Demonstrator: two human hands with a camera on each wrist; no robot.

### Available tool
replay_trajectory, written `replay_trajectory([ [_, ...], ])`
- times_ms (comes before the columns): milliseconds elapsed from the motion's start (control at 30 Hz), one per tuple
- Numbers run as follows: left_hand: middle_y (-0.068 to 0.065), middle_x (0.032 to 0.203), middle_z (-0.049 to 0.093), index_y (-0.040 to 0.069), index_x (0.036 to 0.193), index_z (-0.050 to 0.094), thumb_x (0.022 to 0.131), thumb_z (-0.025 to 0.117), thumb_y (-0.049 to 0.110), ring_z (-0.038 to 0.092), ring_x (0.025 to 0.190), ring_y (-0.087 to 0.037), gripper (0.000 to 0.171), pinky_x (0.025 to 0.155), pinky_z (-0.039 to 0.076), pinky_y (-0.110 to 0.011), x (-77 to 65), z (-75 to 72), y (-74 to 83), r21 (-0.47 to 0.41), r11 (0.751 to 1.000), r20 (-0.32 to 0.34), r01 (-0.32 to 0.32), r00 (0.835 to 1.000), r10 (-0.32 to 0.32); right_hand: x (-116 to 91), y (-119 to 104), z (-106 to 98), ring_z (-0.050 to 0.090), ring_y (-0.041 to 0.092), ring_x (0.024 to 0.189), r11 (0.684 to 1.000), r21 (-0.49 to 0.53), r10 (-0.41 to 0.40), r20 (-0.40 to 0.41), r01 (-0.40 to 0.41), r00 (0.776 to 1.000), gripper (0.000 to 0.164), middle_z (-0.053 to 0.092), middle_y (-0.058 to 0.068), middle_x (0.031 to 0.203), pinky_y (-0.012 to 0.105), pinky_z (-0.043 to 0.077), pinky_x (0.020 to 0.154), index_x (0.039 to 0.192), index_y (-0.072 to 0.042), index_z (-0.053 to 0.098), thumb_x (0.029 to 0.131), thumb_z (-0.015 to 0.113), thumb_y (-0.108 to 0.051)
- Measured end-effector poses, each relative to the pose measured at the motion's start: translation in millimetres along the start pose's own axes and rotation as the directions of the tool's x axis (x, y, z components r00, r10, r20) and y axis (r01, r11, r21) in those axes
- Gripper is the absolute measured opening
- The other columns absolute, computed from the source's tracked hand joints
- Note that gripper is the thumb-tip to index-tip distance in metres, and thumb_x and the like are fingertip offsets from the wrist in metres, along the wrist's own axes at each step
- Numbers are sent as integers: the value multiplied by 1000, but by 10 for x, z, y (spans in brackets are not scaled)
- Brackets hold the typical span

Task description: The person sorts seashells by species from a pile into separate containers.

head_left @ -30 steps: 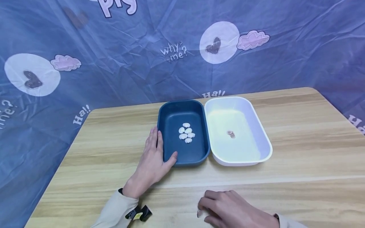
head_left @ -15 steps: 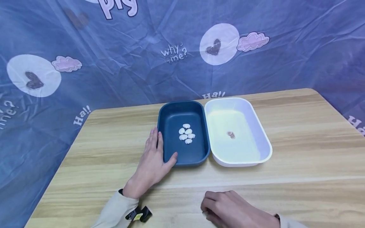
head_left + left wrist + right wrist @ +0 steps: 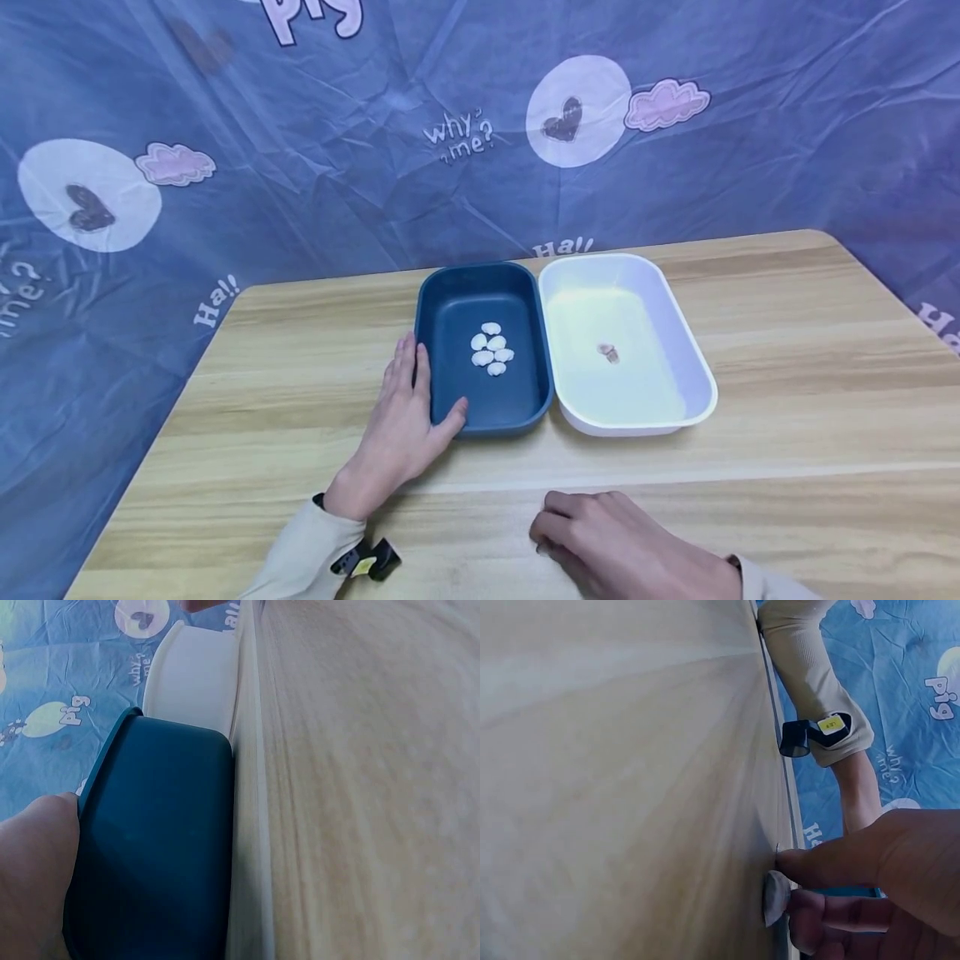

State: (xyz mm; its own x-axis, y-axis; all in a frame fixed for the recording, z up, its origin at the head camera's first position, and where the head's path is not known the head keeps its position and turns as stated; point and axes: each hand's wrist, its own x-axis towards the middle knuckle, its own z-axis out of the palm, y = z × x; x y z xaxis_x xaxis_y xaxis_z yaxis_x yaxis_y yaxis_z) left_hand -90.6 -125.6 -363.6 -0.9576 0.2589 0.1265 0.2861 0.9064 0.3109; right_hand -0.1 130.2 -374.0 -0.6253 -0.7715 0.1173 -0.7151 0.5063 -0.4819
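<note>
My left hand (image 3: 397, 425) lies along the left side of a dark blue tray (image 3: 491, 414), straight fingers at its side rim and thumb over the near left corner. Several white shells (image 3: 482, 358) lie grouped inside that tray. Low over the table in front of the trays, my right hand (image 3: 611, 537) has its fingers bent. In the right wrist view its thumb and fingertips pinch a small greyish-white shell (image 3: 776, 898) close to the tabletop; the head view shows little of it. Brownish shells (image 3: 611, 355) lie in the white tray (image 3: 637, 423).
The two trays stand side by side on the wooden table (image 3: 300, 375), the white one to the right. A blue patterned cloth (image 3: 337, 167) hangs behind the table's far edge. A black wrist device (image 3: 367, 562) sits at the left sleeve.
The right hand's fingers have drawn in around the small shell, which showed more clearly at the fingertips one second ago. The left hand and both trays have stayed put.
</note>
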Motion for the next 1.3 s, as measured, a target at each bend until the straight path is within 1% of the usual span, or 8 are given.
replay_trajectory([
  [100, -20, 160, 2, -6, 151, 17, 93, 48, 55, 4, 147, -32, 89, 117, 12, -46, 1, 5, 0, -2, 1000, -1, 1, 1000, -1, -9, 6, 19, 43, -8, 65, 997, -79, -11, -91, 4, 996, 13, 49, -20, 77, 5, 34, 56, 83, -24, 62, 84, 70, -13],
  [167, -20, 160, 2, -6, 151, 17, 93, 48, 55, 4, 147, -32, 89, 117, 12, -46, 2, 9, -1, 0, 1000, -3, 0, 1000, 0, -12, 11, 17, 42, -8, 63, 995, -97, 6, -100, -16, 995, 14, 47, -20, 76, 6, 33, 55, 80, -25, 60, 84, 70, -16],
  [333, -19, 160, 1, -5, 151, 16, 93, 48, 55, 4, 147, -32, 89, 117, 12, -46, 2, 12, 2, -5, 1000, 3, 3, 1000, -3, -6, 27, -24, 44, -8, 65, 998, -29, 58, -5, -58, 998, 6, 50, -20, 80, 9, 38, 56, 89, -24, 65, 87, 69, -21],
  [433, -19, 160, 1, -5, 151, 16, 93, 48, 55, 4, 147, -32, 89, 117, 12, -46, 4, 6, 7, -4, 1000, 5, 4, 1000, -4, -8, 39, -60, 48, -8, 70, 997, 39, 58, 49, -60, 997, 12, 55, -19, 87, 10, 42, 58, 99, -23, 68, 89, 68, -18],
  [633, -21, 160, 4, -5, 151, 16, 93, 48, 55, 5, 147, -33, 90, 117, 13, -46, 3, -5, 14, 4, 1000, 5, 5, 1000, -5, -19, 69, -74, 47, -9, 70, 999, 36, -13, 20, 12, 1000, 13, 54, -20, 87, 5, 38, 60, 94, -26, 67, 89, 69, -14],
  [867, -19, 160, 2, -5, 151, 16, 93, 48, 55, 4, 147, -32, 89, 117, 13, -46, 2, 0, 11, 4, 1000, 9, 12, 1000, -12, -10, 84, -94, 46, -9, 69, 998, 54, -21, 35, 20, 999, 13, 52, -21, 86, 4, 37, 60, 90, -26, 64, 90, 67, -14],
  [1167, -20, 160, 2, -6, 151, 17, 92, 49, 55, 5, 147, -33, 90, 117, 15, -48, 11, 18, 4, -12, 1000, 2, 3, 1000, -3, 7, 101, -310, 50, -9, 72, 998, -33, -61, -101, 58, 993, 16, 57, -18, 85, 6, 41, 62, 90, -21, 67, 83, 69, -6],
  [1300, -20, 160, 2, -6, 150, 17, 92, 48, 55, 5, 147, -33, 90, 117, 15, -48, 15, 2, 0, -7, 1000, 0, -1, 1000, 1, -8, 114, -318, 50, -10, 74, 990, -38, -141, -66, 139, 988, 20, 58, -17, 88, 6, 42, 65, 97, -23, 69, 84, 71, -8],
])
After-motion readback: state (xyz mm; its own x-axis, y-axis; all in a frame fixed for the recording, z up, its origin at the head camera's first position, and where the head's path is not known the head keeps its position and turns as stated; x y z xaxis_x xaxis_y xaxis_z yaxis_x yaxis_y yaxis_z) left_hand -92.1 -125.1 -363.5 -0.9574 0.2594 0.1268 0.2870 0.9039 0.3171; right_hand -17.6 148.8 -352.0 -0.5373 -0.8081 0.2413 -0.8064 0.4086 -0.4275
